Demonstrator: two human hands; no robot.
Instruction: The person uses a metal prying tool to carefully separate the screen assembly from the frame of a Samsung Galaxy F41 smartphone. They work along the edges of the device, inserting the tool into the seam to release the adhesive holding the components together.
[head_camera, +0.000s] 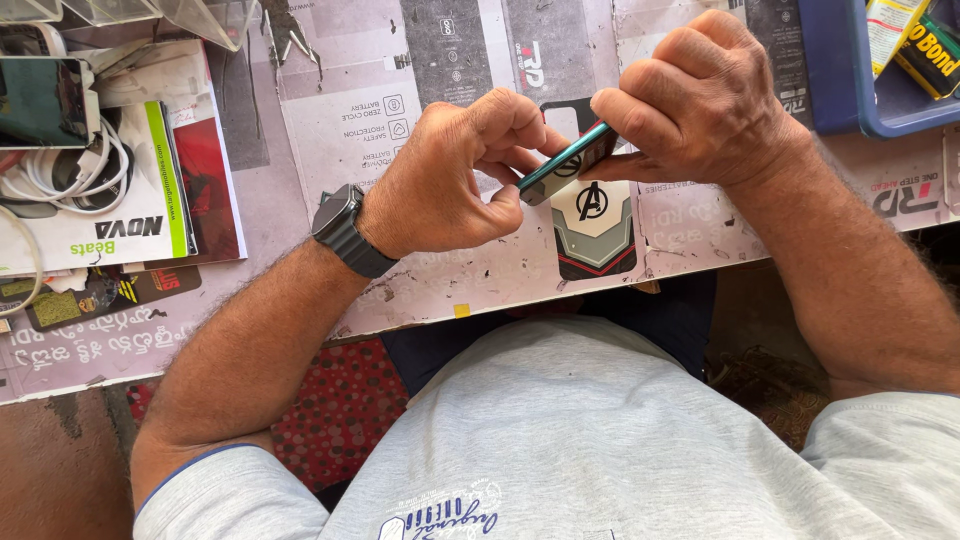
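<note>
A slim teal-edged phone (566, 163) is held edge-up above the worktable between both hands. My left hand (450, 180), with a dark smartwatch (338, 226) on its wrist, pinches the phone's near end with thumb and fingers. My right hand (700, 100) is curled over the far end, fingers closed on it. Directly beneath the phone lies a phone-back skin sheet (594, 232) in black, grey and white with a round emblem.
The table (440, 285) is covered in printed paper. At the left lie white cables (70, 170), packaging cards (130, 215) and a phone (45, 100). A blue tray (850, 90) with glue tubes stands at the top right. Clear plastic pieces (200, 20) sit at the top left.
</note>
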